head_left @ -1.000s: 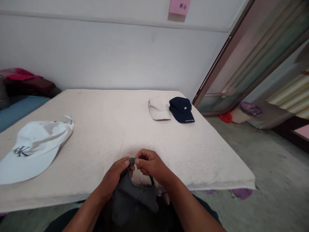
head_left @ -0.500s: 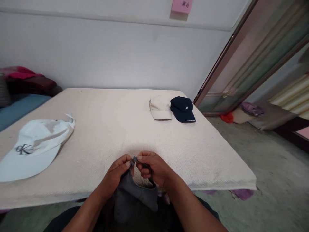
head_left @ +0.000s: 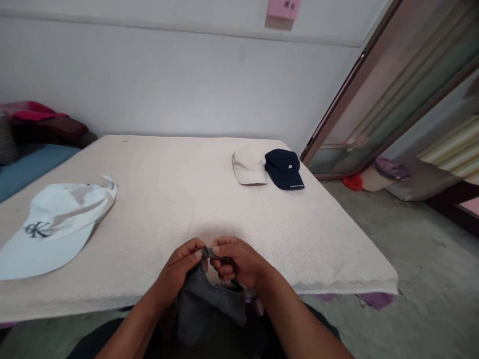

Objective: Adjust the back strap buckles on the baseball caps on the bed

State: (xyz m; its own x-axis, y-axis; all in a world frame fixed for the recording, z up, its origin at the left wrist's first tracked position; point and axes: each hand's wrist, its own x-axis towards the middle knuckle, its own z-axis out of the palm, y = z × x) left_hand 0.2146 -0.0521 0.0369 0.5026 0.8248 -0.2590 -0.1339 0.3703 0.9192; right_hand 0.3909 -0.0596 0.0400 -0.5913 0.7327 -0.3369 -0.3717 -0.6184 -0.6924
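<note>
A dark grey cap point(head_left: 211, 306) hangs between my hands at the near edge of the table, its back opening towards me. My left hand point(head_left: 183, 264) pinches one end of the cap's back strap, where a small buckle point(head_left: 205, 253) shows. The strap's other end is pinched in my right hand point(head_left: 237, 259), and the two ends meet between my fingertips. Most of the cap's lower part is in shadow, and the brim cannot be made out.
On the white-covered table point(head_left: 179, 189) lie a white cap point(head_left: 63, 219) at left, and a beige cap point(head_left: 249, 167) beside a navy cap point(head_left: 284, 168) at the back right. A wall with a pink note point(head_left: 283, 8) stands behind. A glass door point(head_left: 359, 99) is at right.
My right hand has brought its strap end to the buckle in my left hand; the gap between them has closed. The other caps have stayed in place.
</note>
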